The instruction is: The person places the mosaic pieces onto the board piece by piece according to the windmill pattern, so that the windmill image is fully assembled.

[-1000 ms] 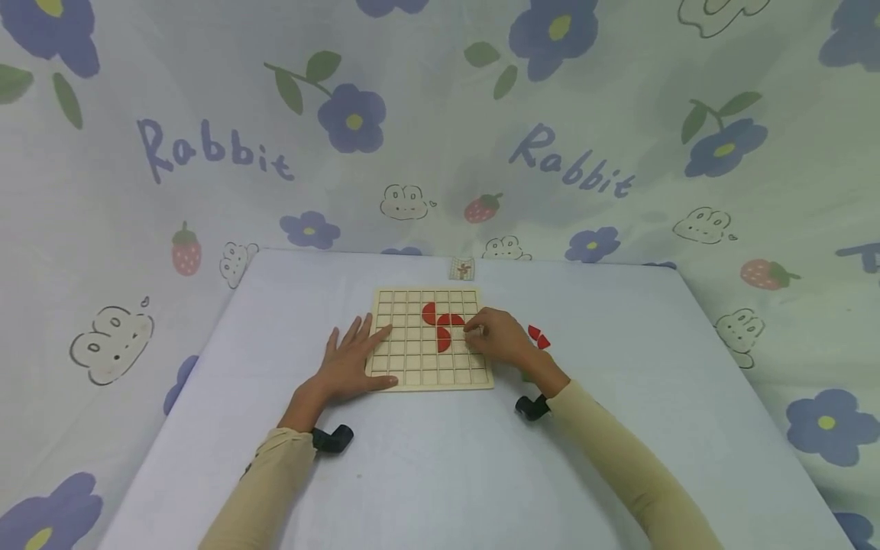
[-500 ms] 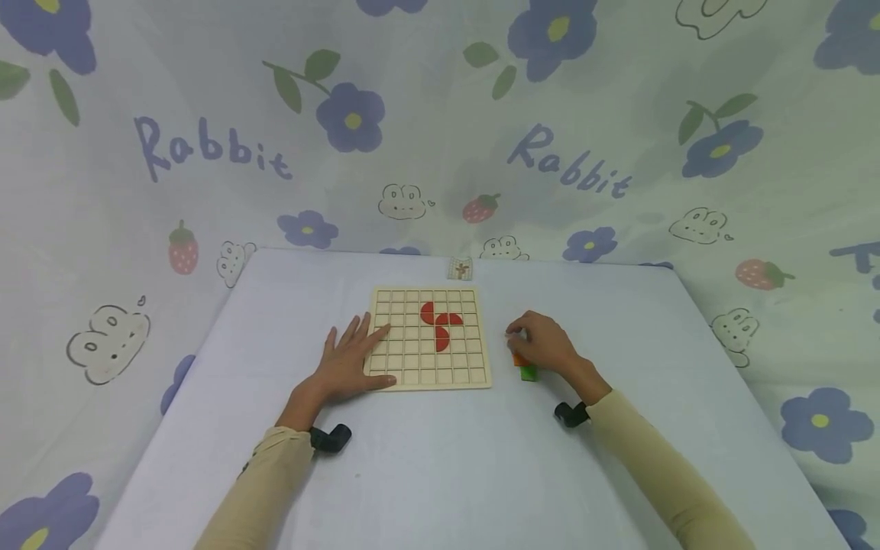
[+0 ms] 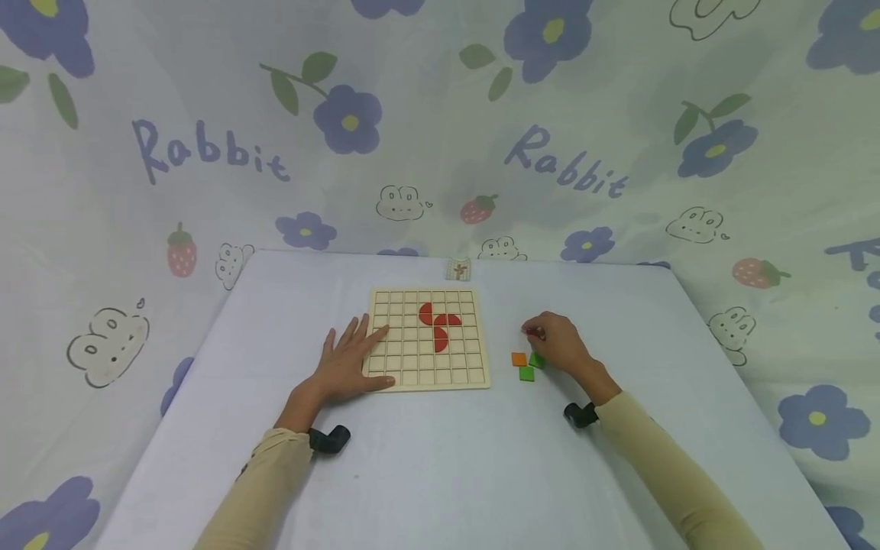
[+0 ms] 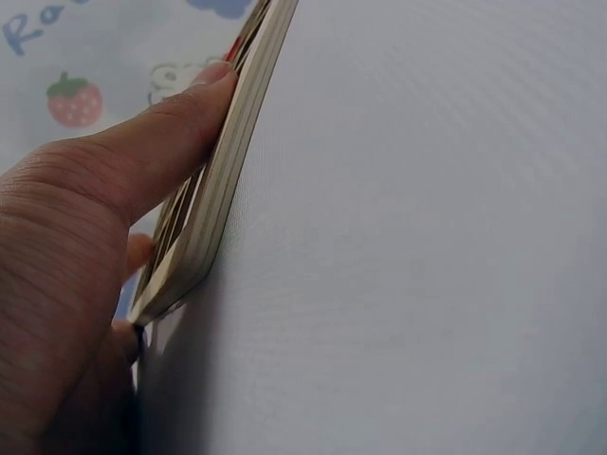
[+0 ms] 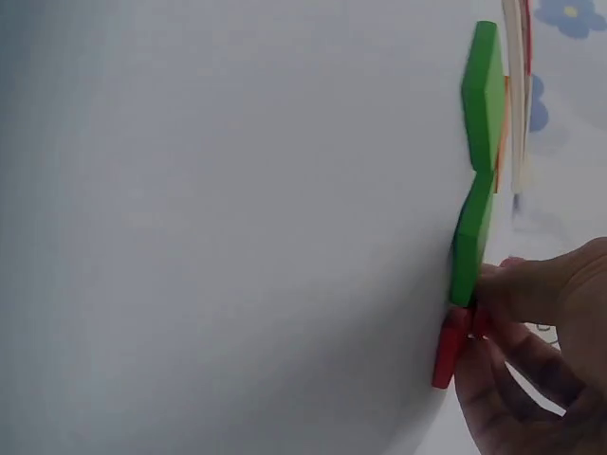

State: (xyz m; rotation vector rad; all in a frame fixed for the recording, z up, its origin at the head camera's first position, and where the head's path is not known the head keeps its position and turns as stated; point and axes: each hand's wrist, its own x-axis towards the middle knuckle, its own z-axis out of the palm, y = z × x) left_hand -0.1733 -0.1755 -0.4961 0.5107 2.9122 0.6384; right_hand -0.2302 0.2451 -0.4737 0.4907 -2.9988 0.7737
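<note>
My left hand (image 3: 344, 370) lies with fingers spread across the left edge of the wooden grid board (image 3: 411, 360); the left wrist view shows its thumb (image 4: 180, 128) along the board's edge. Red rounded pieces (image 3: 441, 340) sit in several squares near the board's middle. Right of the board, my right hand (image 3: 560, 344) pinches a small red piece (image 5: 480, 322) between thumb and fingertips, which partly cover it. Another red piece (image 5: 450, 349) is beside the fingers. Close by on the table are an orange square tile (image 3: 519, 359) and two green tiles (image 3: 526, 373).
A small card (image 3: 458, 269) with a pinwheel-like figure lies behind the board at the table's far edge. The white-covered table (image 3: 426, 466) meets a patterned cloth backdrop (image 3: 440, 153). Dark wrist-camera mounts (image 3: 580, 415) stick out from both wrists.
My right hand has moved right, from the board's right edge to the loose red pieces, and the orange and green tiles are now uncovered. The left hand stays on the board.
</note>
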